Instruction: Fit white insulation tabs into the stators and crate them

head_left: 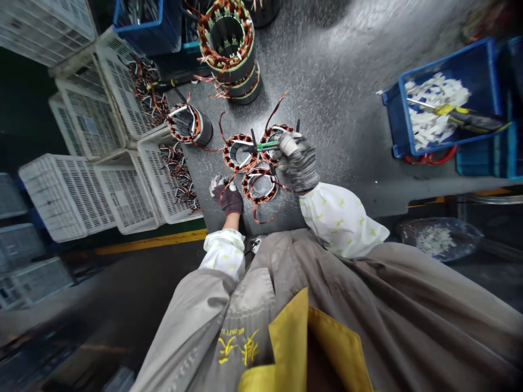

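Note:
Three small motor stators with copper windings stand grouped before me: a left one, a right one and a near one. My right hand, in a grey glove, is closed round a thin green-and-black tool whose tip points left over the stators. Its exact kind does not show clearly. My left hand, in a dark glove with pale fingertips, is beside the left and near stators. Its fingers are pinched at a copper lead wire. The right fingertips are partly hidden.
Taller stators are stacked at the back, with a single stator to the left. White crates with wound parts line the left edge. On the right, a blue bin holds white pieces and a yellow-and-black-handled tool.

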{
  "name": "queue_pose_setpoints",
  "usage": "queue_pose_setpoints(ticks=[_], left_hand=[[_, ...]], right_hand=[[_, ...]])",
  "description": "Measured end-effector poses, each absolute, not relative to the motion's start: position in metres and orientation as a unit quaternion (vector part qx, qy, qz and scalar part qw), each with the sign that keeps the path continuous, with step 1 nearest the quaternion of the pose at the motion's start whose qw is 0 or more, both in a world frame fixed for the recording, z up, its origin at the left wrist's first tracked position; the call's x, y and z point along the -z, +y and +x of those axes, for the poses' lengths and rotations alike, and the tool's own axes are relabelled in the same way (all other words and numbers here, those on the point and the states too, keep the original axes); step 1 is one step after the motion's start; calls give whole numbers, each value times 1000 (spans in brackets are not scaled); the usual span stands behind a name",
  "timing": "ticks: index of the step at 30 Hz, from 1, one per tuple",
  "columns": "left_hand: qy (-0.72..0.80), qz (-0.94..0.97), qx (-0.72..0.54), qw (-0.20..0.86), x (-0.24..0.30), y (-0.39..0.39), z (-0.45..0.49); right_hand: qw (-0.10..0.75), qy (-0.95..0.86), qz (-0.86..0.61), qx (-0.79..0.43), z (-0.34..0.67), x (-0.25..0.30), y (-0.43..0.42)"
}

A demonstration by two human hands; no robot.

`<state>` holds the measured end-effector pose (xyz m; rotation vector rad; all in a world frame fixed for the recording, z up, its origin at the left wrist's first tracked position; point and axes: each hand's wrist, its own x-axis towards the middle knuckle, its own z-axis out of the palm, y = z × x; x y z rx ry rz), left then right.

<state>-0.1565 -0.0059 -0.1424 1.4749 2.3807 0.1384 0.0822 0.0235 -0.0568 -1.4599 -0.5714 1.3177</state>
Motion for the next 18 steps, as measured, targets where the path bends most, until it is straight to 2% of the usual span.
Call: queue_pose_setpoints(ticks=[5, 10, 14, 18], left_hand=[[837, 488, -76, 236, 88, -39, -159], [750, 609, -26, 257, 13, -91, -131], [620, 740, -60, 253, -29, -77, -86], [555, 791, -32, 255, -53, -51, -53]], right_hand=[[478, -290, -608, -564, 133, 42, 4], [509, -295, -570, -573, 153, 18, -9], [538, -298, -532, -582, 163, -7, -22], [519, -303, -530, -598, 174, -30, -34]])
